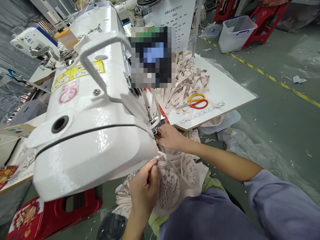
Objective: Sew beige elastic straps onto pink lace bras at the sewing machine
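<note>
My left hand (144, 186) is closed in a pinch on the edge of a pale lace garment (175, 180) that hangs below the white sewing machine (95, 110). My right hand (169, 136) reaches under the machine's head, its fingers pressed on the lace beside the needle area (154, 128); the fingertips are partly hidden by the machine. The lace piece drapes over my lap.
A pile of beige fabric strips (186, 83) lies on the white table (230, 90), with red-and-yellow scissors (195, 101) next to it. A clear bin (236, 33) and red stools (267, 20) stand on the floor at the back. A red stool (50, 216) is at lower left.
</note>
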Motion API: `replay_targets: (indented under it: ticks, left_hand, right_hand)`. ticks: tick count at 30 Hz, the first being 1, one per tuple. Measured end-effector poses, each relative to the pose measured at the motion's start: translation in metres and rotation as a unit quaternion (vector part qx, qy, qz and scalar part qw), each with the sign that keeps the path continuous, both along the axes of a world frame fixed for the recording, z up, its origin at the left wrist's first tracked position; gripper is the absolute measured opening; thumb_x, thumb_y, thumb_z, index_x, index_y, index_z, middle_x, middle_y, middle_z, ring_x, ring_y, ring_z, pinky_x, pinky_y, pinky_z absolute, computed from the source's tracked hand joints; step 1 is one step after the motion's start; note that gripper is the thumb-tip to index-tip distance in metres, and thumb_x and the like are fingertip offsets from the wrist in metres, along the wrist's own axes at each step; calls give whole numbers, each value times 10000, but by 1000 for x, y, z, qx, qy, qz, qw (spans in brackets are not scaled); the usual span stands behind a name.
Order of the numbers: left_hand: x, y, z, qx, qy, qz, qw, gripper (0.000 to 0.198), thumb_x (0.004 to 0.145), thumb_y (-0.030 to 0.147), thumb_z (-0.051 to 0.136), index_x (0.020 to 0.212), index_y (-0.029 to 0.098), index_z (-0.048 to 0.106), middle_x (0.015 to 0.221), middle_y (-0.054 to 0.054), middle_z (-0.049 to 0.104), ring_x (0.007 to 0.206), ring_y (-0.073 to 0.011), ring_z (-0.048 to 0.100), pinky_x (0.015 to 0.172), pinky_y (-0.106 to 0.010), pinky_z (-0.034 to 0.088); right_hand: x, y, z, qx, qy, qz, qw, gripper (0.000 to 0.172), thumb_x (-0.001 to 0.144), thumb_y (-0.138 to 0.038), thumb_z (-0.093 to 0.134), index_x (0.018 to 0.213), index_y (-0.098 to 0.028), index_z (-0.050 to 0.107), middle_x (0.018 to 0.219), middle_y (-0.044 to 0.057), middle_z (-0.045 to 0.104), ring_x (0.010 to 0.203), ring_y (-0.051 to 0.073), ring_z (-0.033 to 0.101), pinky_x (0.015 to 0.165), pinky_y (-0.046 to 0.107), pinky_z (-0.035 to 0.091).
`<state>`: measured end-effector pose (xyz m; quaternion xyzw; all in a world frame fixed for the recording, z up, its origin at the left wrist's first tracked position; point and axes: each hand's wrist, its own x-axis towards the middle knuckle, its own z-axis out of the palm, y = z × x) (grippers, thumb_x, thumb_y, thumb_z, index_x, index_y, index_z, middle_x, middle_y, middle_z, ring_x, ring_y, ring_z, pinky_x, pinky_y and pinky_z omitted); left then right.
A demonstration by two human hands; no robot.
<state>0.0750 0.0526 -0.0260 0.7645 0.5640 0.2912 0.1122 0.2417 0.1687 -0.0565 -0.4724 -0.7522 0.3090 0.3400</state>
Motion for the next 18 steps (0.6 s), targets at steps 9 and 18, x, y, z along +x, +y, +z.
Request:
replay_targets:
  ticks: [9,18]
  left_hand:
    - [-7,-9,-11,23,37,52,998,282,976,338,479,1117,174,659,879,-62,749,689,-176,698,631,-254,527]
    - [35,-19,0,177,104,7,979,242,975,257,498,1154,121,589,1087,-161,604,1017,-247,565,903,-357,403]
  right_hand:
    - [-3,0,0,19,46,3,999,226,709,-28,555,871,-175,614,1077,61,618,1027,208,602,862,276,486]
    - [4,0,7,14,43,4,999,188,675,-25,529,770,-184,558,981,51,609,976,216,590,847,295,488]
